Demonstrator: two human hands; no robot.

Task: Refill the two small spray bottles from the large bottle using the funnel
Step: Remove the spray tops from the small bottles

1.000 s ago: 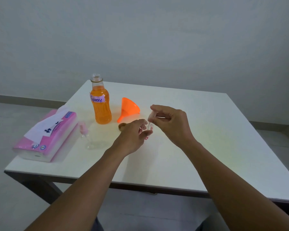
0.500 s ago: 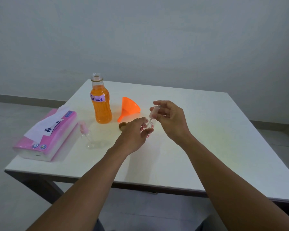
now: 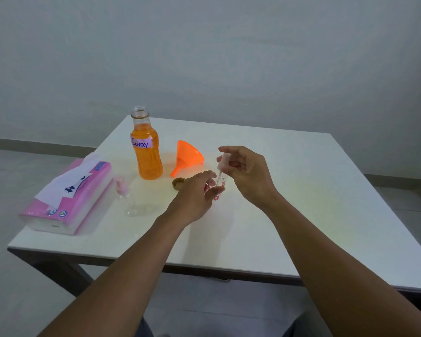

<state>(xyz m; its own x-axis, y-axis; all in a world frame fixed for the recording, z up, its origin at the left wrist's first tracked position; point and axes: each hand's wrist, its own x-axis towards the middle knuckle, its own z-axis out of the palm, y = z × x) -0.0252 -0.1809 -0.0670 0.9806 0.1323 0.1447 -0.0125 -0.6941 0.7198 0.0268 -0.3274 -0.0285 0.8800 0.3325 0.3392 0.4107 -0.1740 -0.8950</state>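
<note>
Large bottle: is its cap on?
No: the large bottle has an open neck, and a gold cap lies on the table near the funnel.

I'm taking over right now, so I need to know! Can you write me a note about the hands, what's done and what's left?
Left hand grips the flowered spray bottle. Right hand pinches its pump top, tube partly out.
Large bottle is open, its cap on the table; funnel lies beside it. Second spray bottle, pink top on, looks empty.
Done: large bottle opened.
Left: fill both with the funnel, recap.
</note>
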